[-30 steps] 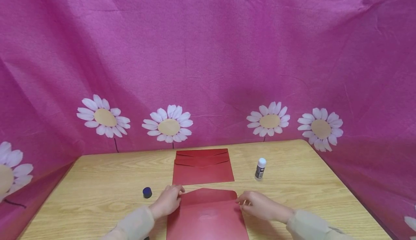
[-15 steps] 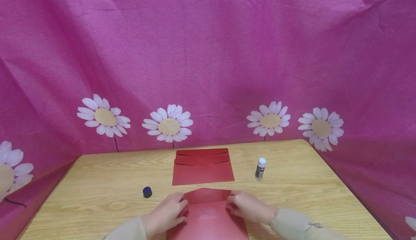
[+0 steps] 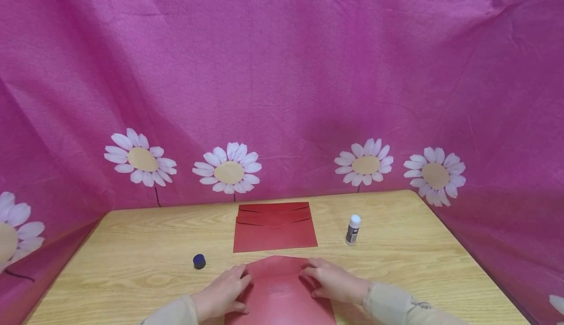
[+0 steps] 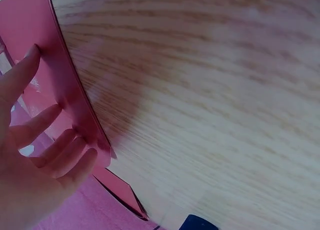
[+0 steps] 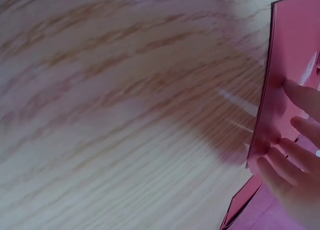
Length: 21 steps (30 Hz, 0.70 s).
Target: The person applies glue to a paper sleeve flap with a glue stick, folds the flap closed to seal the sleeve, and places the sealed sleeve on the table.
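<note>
A large red envelope (image 3: pixel 279 298) lies at the table's front middle, its pointed flap toward the far side. My left hand (image 3: pixel 222 290) rests on its left edge; the left wrist view shows the fingertips (image 4: pixel 34 52) spread and pressing on the red paper. On the right side, my right hand (image 3: pixel 337 282) touches the envelope near the flap corner. Its slightly bent fingers (image 5: pixel 280 172) also press on the paper in the right wrist view. Neither hand grips anything. The envelope's near end is cut off by the head view's lower border.
Smaller red envelopes (image 3: pixel 275 234) lie overlapped behind the large one. A tube like a glue stick with a white top (image 3: pixel 353 229) stands at right. A small dark blue cap (image 3: pixel 199 261) sits left on the wooden table (image 3: pixel 132 246). A magenta cloth (image 3: pixel 282 80) hangs behind.
Both hands have moved inward from the envelope's flap corners onto its surface. The flap looked darker half a second ago and is now lighter. The other objects stay put.
</note>
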Each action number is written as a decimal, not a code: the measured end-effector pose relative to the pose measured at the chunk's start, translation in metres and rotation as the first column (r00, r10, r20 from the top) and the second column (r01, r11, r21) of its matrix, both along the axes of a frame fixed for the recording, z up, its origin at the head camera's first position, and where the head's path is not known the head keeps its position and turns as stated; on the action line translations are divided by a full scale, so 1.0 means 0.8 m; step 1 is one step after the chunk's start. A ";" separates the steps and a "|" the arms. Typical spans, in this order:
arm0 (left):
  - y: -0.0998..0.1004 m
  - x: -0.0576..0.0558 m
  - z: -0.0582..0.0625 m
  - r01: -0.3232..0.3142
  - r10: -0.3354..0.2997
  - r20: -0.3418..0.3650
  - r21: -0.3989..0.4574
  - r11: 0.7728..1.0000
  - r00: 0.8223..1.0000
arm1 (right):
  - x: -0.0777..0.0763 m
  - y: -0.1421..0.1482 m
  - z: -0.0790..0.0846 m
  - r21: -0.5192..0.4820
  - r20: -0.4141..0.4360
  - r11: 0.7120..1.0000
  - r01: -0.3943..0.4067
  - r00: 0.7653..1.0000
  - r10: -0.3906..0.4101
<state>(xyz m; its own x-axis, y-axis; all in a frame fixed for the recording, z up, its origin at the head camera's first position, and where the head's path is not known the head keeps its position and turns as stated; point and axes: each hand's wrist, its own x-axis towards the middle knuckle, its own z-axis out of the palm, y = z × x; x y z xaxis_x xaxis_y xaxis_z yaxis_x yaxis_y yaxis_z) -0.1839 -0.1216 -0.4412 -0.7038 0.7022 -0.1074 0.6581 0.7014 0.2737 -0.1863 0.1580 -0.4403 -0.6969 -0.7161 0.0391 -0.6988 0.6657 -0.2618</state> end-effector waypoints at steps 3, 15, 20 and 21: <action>0.000 0.003 0.001 0.010 -0.010 0.016 0.001 1.000 1.000 | -0.001 0.001 -0.001 0.008 0.079 1.000 -0.003 0.997 0.003; -0.003 0.007 0.000 -0.042 0.055 0.275 -0.054 0.998 0.960 | 0.003 0.004 -0.007 0.132 0.187 0.991 -0.018 0.982 -0.007; -0.003 0.006 0.002 -0.054 0.073 0.330 -0.066 0.996 0.941 | 0.003 0.004 -0.005 0.119 0.218 0.993 0.001 0.976 -0.027; -0.003 0.006 0.002 -0.048 0.069 0.326 -0.072 0.996 0.943 | 0.003 0.004 -0.005 0.104 0.238 0.994 0.013 0.971 -0.038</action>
